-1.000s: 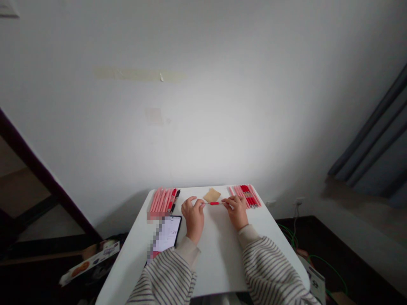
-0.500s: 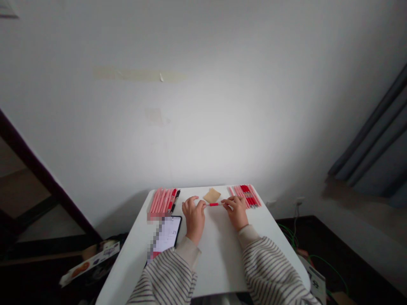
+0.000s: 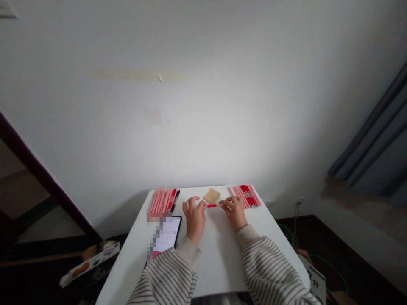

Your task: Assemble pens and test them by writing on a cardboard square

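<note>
My left hand (image 3: 194, 217) and my right hand (image 3: 234, 210) rest on the white table (image 3: 216, 258) and pinch the two ends of a red pen (image 3: 212, 205) held level between them. A row of pink pens (image 3: 163, 200) lies at the far left of the table, with a black pen at its right edge. Another row of red and pink pens (image 3: 245, 195) lies at the far right, just beyond my right hand. A small tan card (image 3: 211, 195) sits behind the held pen.
A phone (image 3: 165, 235) with a lit screen lies left of my left hand. A white wall stands right behind the table. A box (image 3: 89, 262) lies on the floor at left; green cable (image 3: 321, 262) and dark curtains (image 3: 375, 148) are at right.
My hands have moved slightly closer together, so less of the red pen shows between them. Everything else on the table is unchanged.
</note>
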The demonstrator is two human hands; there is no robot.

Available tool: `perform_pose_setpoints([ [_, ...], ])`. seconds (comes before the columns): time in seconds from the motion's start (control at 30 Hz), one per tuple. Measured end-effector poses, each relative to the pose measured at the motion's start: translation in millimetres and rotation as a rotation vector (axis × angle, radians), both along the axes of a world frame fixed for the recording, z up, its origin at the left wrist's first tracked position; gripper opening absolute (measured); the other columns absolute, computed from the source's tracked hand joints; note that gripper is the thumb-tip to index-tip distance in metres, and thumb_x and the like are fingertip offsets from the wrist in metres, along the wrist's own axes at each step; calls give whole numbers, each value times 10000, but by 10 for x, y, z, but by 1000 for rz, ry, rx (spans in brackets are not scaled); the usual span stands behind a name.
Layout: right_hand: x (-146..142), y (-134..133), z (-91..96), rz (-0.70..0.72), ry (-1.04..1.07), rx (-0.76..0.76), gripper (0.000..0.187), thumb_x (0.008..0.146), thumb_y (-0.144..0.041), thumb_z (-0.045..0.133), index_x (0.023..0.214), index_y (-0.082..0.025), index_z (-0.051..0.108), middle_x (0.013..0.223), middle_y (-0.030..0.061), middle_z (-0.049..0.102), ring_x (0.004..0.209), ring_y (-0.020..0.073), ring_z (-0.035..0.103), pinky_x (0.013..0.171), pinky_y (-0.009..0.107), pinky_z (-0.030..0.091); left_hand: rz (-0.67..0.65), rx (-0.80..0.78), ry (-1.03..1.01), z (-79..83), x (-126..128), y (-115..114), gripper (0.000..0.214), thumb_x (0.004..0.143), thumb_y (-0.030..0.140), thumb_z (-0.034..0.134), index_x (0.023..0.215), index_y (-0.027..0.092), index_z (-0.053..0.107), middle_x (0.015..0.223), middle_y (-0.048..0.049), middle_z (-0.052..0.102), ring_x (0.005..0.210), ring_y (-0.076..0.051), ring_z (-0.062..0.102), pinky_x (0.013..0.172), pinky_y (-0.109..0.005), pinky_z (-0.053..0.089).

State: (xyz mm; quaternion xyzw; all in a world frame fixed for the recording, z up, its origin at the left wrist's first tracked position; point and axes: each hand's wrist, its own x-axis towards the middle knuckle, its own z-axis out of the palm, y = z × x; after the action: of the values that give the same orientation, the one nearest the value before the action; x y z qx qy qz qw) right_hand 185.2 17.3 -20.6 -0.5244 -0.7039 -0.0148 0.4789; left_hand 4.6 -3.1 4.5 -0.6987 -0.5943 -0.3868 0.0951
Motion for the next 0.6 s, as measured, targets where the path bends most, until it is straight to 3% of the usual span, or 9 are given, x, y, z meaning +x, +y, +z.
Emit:
perform_pose_setpoints([
  [0.2,6,9,-1,20,22,-20,146,814,-211,644,886,-285,747,845,51,615,921,220,450,832,368,401,-31,-2,-52,-13,11,15,164,851,216,502,837,232,664,1101,-66,553,1067,-229,462,963,-435,378],
  [0.43,40,7,22,-16,37,-11,144,833,-230,622,887,-281,745,862,53,623,923,225,459,843,384,395,5,8,-70,-32,-13,21,221,828,205,536,1013,249,650,1116,-77,545,1074,-235,468,949,-432,383],
  [0.6,42,12,17,-17,38,-12,142,827,-225,630,887,-284,745,856,50,630,916,223,452,833,379,392,41,3,-74,-29,-25,19,164,825,205,537,912,242,671,1098,-76,552,1060,-235,478,936,-431,384],
])
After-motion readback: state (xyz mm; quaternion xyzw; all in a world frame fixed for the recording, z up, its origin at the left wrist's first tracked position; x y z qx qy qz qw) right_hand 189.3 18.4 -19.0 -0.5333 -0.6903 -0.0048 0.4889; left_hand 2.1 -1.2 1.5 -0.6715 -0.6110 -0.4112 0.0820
